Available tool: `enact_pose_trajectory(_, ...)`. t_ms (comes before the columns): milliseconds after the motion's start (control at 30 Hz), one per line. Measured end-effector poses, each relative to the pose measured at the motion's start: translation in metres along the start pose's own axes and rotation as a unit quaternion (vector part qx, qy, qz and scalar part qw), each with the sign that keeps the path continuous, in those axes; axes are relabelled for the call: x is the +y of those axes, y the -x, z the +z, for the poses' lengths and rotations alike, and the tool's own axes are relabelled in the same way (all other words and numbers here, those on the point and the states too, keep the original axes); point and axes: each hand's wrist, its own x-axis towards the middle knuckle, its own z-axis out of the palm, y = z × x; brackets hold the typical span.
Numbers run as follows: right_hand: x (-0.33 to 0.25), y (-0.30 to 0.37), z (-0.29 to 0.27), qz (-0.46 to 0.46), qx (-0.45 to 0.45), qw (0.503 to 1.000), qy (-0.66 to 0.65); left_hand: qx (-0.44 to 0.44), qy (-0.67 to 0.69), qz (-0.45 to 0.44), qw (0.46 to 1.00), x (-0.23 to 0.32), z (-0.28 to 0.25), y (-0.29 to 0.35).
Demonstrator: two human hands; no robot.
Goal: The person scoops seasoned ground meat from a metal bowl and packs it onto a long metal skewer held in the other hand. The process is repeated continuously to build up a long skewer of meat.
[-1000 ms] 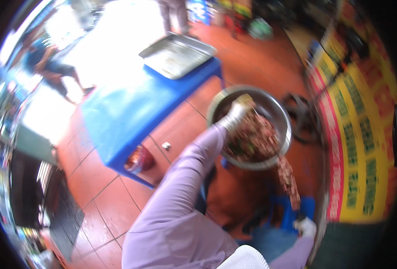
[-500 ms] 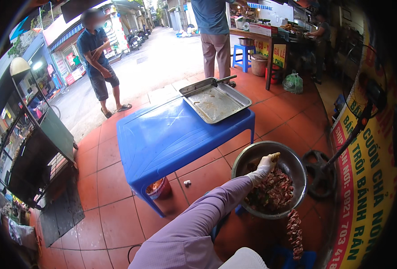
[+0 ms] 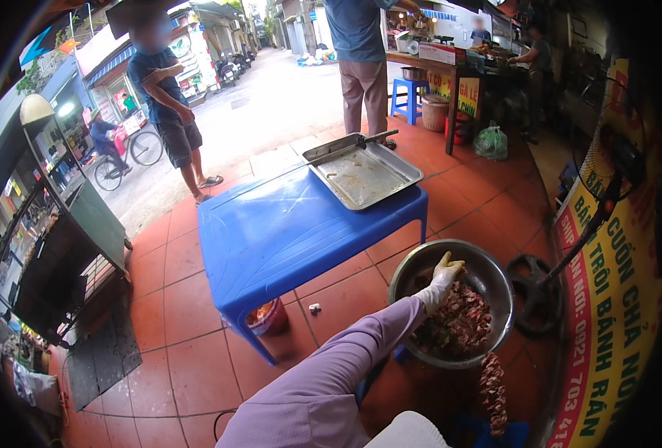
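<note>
My left hand point(image 3: 444, 279), in a pale glove with yellowish staining on the fingers, is over the big metal bowl point(image 3: 505, 291). Its thumb stands apart from the fingers, and nothing shows between them. Below it in the bowl lies a heap of raw meat pieces point(image 3: 462, 321) with bits of green. Beside the bowl's near rim, a long skewer of raw meat point(image 3: 493, 392) points down toward the bottom of the view. My right hand is out of view, so what supports the skewer cannot be seen.
A blue plastic table point(image 3: 260, 231) stands ahead, bearing a metal tray point(image 3: 364, 175) with a dark-handled tool across its far edge. A red bucket point(image 3: 271, 319) sits underneath. Right of the bowl is a round-based stand point(image 3: 534, 291). One person point(image 3: 155, 97) stands left, another point(image 3: 361, 60) beyond the tray.
My left hand's thumb has lifted away from the fingers, which were pinched together before. The skewer has barely shifted. A cyclist has appeared in the street at the left.
</note>
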Motion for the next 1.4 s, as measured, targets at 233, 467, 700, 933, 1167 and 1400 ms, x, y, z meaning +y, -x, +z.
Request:
enact_pose_trajectory(233,0.038,-0.013,0.004,0.002,-0.008,1.000,-0.003,-0.126,0.165,-0.209,0.956,-0.011,-0.016,-0.017)
enact_pose_trajectory(467,0.052,-0.028,0.005,0.024,0.013,1.000,-0.002,0.042,0.053,-0.138,0.988,-0.015,0.008,-0.003)
enact_pose_trajectory(700,0.046,-0.023,0.010,-0.021,0.117,0.991,0.066,0.071,0.074,-0.207,0.973,-0.013,0.025,0.009)
enact_pose_trajectory(933,0.078,-0.003,0.022,-0.058,0.085,0.995,0.014,-0.167,-0.043,-0.258,0.951,-0.040,0.026,0.050)
enact_pose_trajectory(1167,0.048,0.002,0.019,0.049,0.010,0.996,-0.075,-0.165,-0.233,-0.068,0.956,0.029,-0.026,0.029)
enact_pose_trajectory(1400,0.058,0.001,0.021,0.044,0.017,0.997,-0.067,-0.261,-0.680,0.039,0.684,0.006,-0.046,0.012)
